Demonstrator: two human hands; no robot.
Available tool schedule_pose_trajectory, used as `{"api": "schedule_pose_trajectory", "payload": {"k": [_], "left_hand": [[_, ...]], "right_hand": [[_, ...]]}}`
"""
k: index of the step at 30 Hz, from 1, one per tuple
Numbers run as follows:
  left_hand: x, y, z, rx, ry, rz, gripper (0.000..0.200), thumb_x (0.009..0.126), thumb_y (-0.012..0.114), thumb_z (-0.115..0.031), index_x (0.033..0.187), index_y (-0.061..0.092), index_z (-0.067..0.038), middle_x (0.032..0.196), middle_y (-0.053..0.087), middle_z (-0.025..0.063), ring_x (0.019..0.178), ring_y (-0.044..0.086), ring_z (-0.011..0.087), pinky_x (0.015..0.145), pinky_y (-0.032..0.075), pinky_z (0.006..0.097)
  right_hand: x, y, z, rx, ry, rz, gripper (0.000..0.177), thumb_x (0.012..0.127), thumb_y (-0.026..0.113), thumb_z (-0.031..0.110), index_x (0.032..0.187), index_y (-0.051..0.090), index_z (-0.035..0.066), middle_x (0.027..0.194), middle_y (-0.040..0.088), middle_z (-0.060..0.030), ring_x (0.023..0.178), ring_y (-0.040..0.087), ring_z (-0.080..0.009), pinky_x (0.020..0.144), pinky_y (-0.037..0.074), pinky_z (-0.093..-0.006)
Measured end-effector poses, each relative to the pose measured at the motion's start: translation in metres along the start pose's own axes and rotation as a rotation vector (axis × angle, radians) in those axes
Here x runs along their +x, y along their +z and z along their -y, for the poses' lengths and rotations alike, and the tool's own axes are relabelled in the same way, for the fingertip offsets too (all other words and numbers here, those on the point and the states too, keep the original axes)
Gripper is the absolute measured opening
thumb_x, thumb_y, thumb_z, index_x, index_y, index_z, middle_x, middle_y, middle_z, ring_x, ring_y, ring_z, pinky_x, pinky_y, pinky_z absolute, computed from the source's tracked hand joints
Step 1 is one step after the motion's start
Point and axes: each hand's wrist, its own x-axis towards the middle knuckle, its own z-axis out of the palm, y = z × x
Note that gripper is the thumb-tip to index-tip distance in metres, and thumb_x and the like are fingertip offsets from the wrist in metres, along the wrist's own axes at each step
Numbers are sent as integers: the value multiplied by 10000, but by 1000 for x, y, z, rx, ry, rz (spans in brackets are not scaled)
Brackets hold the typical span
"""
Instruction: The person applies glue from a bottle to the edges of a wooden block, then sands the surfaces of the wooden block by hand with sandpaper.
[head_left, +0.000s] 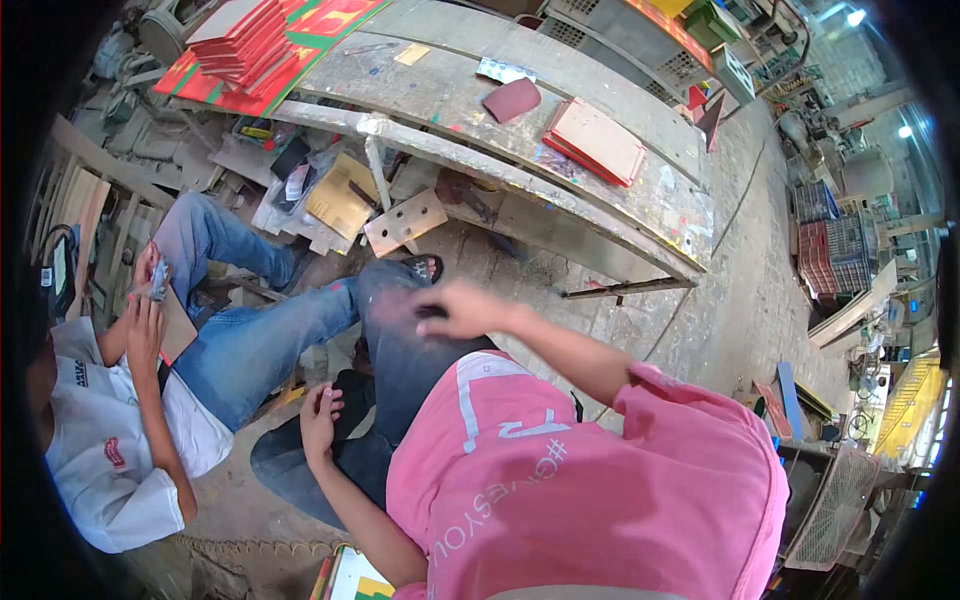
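Observation:
My left hand (320,418) hangs beside my dark trousers (405,345), its fingers loosely curled and apart, with nothing visible in it. Over my thigh, my right hand (462,308) is partly blurred by motion; a gap shows between thumb and fingers, and I make out nothing held. On the bench (450,85) ahead lie a stack of pale boards with red edges (597,140), a dark red piece resembling sandpaper (511,100) and a blue-and-white scrap (505,70). To my left sits a person in a white shirt, holding a small greyish item (159,277) above a brown board (178,328).
A tall stack of red-edged boards (238,45) stands at the bench's far left. Under the bench are a board with holes (405,222) and a yellowish-brown panel (340,200). Plastic crates (835,255) stand at the right. A mesh panel (828,510) leans at lower right.

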Motion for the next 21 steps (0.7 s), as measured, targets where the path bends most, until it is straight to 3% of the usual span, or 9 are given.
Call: {"api": "schedule_pose_trajectory", "payload": {"k": [1, 3, 5, 7, 8, 10, 16, 19, 21], "left_hand": [[0, -3, 2, -2, 3, 2, 355, 987, 539, -290, 1227, 576, -30, 1023, 674, 47, 811, 602, 109, 710, 454, 243], [-3, -7, 6, -90, 0, -18, 351, 987, 539, -287, 1226, 578, -32, 1024, 673, 52, 818, 604, 111, 710, 450, 240], [-2, -5, 2, -101, -11, -35, 346, 986, 541, -284, 1225, 582, -36, 1025, 674, 54, 825, 607, 111, 706, 448, 238], [2, -5, 0, -57, 11, -2, 346, 985, 544, -284, 1225, 584, -37, 1026, 675, 54, 833, 610, 113, 708, 449, 239], [3, -3, -4, -22, 21, -1, 342, 985, 544, -277, 1223, 585, -36, 1025, 674, 53, 837, 611, 114, 714, 450, 240], [3, 0, -7, -16, 25, 2, 342, 985, 543, -275, 1224, 585, -33, 1029, 674, 55, 838, 612, 114, 717, 450, 240], [-9, 10, -20, -24, 88, -38, 335, 993, 526, -247, 1241, 565, -26, 1103, 657, 78, 893, 622, 132, 757, 465, 256], [-30, 33, -46, -153, 303, -199, 404, 991, 521, -277, 1312, 508, -33, 1250, 581, 116, 1064, 594, 193, 849, 484, 314], [-44, 56, -80, -476, 477, -4, 647, 943, 565, -453, 1424, 383, -62, 1417, 424, 144, 1271, 466, 278, 990, 440, 409]], "right_hand": [[-2, -35, 9, 63, 75, -17, 409, 839, 682, 302, 1157, 645, 49, 1244, 620, -153, 1172, 578, -318, 974, 462, -430], [-8, -100, 19, -142, 50, -616, 360, 781, 741, 185, 1090, 662, 17, 1108, 673, -175, 1058, 643, -262, 909, 500, -367], [-15, -169, -25, -207, 112, -894, 597, 744, 801, 322, 1193, 593, -11, 1143, 632, -176, 1073, 608, -328, 955, 467, -391], [-25, -235, -55, -847, 61, -817, 794, 675, 835, 427, 1267, 537, -9, 1181, 594, -184, 1095, 578, -357, 969, 447, -427], [-31, -252, -64, -847, 62, -822, 794, 675, 835, 427, 1267, 537, -9, 1181, 594, -184, 1095, 578, -357, 969, 447, -427], [-35, -270, -75, -637, 391, -408, 929, 619, 855, 444, 1347, 473, 12, 1361, 487, -223, 1254, 486, -355, 1059, 386, -410], [-39, -267, -62, -649, 243, -521, 899, 604, 860, 394, 1333, 488, 22, 1330, 514, -197, 1217, 498, -373, 1046, 390, -425], [-39, -253, -47, -702, 153, -652, 934, 564, 872, 377, 1338, 485, 25, 1301, 534, -189, 1171, 520, -368, 1052, 377, -425], [-34, -232, 1, -526, 117, -660, 979, 538, 888, 396, 1353, 480, 39, 1314, 537, -154, 1196, 520, -312, 1048, 374, -405]]}}
